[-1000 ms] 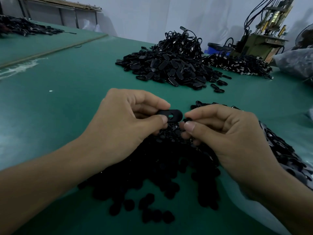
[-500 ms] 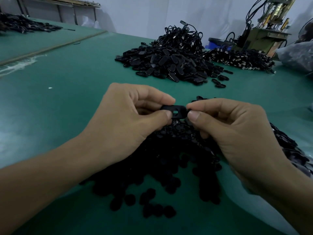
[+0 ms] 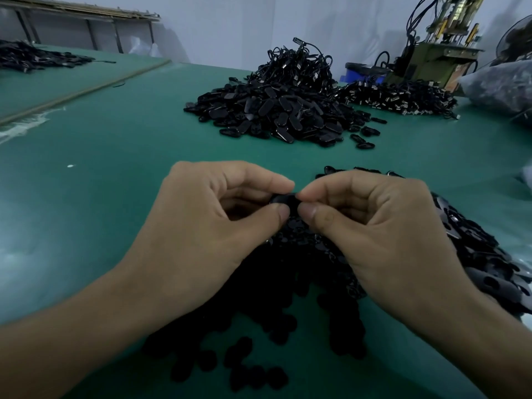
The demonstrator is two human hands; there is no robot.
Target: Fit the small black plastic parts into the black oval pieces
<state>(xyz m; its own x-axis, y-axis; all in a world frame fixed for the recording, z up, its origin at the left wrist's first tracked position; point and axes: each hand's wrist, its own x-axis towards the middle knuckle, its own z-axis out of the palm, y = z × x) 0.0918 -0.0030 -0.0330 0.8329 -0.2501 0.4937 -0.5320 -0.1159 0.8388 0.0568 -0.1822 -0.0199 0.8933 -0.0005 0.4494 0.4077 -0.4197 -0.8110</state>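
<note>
Desk: green surface [image 3: 115, 182] spreading wide to the left, pale wall [image 3: 230, 24] behind.
Machine [image 3: 431, 53]: back right, past the desk's far edge.
Far heap [image 3: 273, 110]: black ovals and cables, mid-desk.
Near heap [image 3: 302, 283]: black parts beneath both wrists.
Hands: left hand [image 3: 201, 234] and right hand [image 3: 383, 234] pinch one oval piece [image 3: 283, 200] between thumbs and forefingers, above the near heap.

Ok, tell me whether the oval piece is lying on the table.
No, the left hand and right hand pinch the oval piece between them, off the table.

Table [image 3: 121, 174] green. Far pile of oval pieces [image 3: 273, 116] glossy black. Near heap [image 3: 288, 283] matte black. Far-right bucket [image 3: 364, 74] blue. Machine [image 3: 431, 64] olive.
</note>
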